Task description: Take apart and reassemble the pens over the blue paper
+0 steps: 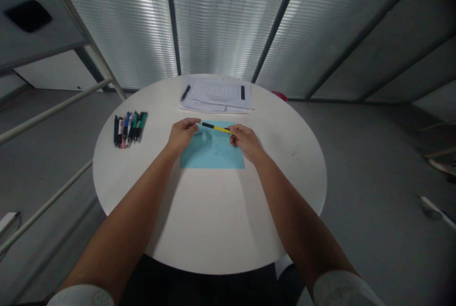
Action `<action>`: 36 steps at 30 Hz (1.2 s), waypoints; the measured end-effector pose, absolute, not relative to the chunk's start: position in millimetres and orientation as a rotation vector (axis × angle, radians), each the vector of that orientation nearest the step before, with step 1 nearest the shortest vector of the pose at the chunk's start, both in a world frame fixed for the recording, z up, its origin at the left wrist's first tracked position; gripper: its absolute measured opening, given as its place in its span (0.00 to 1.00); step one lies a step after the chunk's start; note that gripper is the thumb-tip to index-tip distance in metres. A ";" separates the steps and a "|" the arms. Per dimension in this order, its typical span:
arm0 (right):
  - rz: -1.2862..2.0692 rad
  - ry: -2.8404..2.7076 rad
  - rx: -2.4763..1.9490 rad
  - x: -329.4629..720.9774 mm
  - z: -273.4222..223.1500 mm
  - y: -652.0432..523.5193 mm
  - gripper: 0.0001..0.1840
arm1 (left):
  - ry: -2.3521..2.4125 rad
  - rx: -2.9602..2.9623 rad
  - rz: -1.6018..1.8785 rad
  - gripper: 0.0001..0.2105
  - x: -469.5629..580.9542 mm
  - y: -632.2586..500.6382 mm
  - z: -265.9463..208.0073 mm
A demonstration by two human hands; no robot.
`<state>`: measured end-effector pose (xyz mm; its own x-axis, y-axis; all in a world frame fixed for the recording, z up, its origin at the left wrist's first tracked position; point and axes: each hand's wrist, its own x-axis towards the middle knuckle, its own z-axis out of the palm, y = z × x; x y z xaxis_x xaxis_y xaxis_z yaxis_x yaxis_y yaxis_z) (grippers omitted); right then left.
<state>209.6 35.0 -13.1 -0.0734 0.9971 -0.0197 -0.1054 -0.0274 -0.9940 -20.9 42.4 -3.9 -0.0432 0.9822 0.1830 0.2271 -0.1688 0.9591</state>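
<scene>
White round table (213, 220): near edge curves in front of person, tabletop runs from it up to blue sheet (213, 151) and right to the rim. Left hand (182, 136) pinches dark end of yellow-and-black pen (215, 127), right hand (247, 140) pinches yellow end; pen slim, banded, held crosswise over sheet's far part. Pen bunch (130, 128) left, near table edge. Beyond sheet, paper stack (217, 97) with black pen (185, 93) on top, by far edge; ribbed panels (213, 21) behind.
</scene>
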 end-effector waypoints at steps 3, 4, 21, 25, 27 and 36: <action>1.323 -1.169 -1.096 209.5 -14.7 35.9 0.17 | 1.147 1.288 1.279 0.15 -17.1 40.6 -0.8; 1.323 -1.167 -1.091 209.5 -15.2 36.1 0.17 | 1.106 1.246 1.280 0.15 -16.0 40.0 -0.1; 1.356 -1.101 -1.056 210.4 -14.2 37.1 0.17 | 1.067 1.068 1.365 0.09 -18.4 41.5 4.8; 1.402 -0.950 -1.011 211.8 -8.4 35.9 0.14 | 1.070 1.019 1.456 0.09 -23.4 42.8 8.8; 1.418 -0.864 -0.988 213.4 -5.4 35.5 0.13 | 1.087 1.009 1.508 0.09 -26.0 43.6 9.9; 1.528 -0.585 -0.917 220.7 -1.0 41.8 0.07 | 1.044 0.872 1.655 0.06 -37.6 49.7 10.2</action>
<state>220.7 41.8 -1.0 0.0103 0.9753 -0.2205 -0.5788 -0.1739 -0.7967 -37.6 49.7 10.2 -0.2854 0.9555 0.0742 -0.3443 -0.1745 0.9225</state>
